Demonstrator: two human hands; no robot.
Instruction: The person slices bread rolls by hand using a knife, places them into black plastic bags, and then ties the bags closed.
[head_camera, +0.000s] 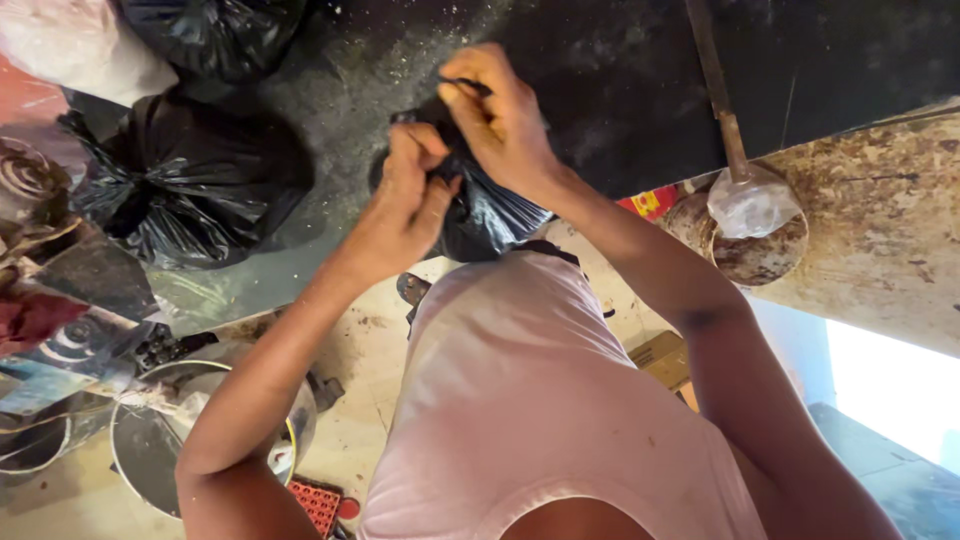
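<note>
Together, both hands gripped one small black bag (490, 215) | left hand (410, 195) closed, pinching the bag's gathered neck | right hand (500, 115) just above it, fingers shut on the plastic's twisted end | bag hung directly beneath both hands, against the dark counter (620, 90) | tied black bag (185, 180) well left of the left hand

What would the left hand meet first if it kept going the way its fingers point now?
The left hand points up-frame and slightly right, already pinching the small black plastic bag. Going on, it would probably first meet the right hand gripping the same bag just beyond, though depth is unclear.
</note>
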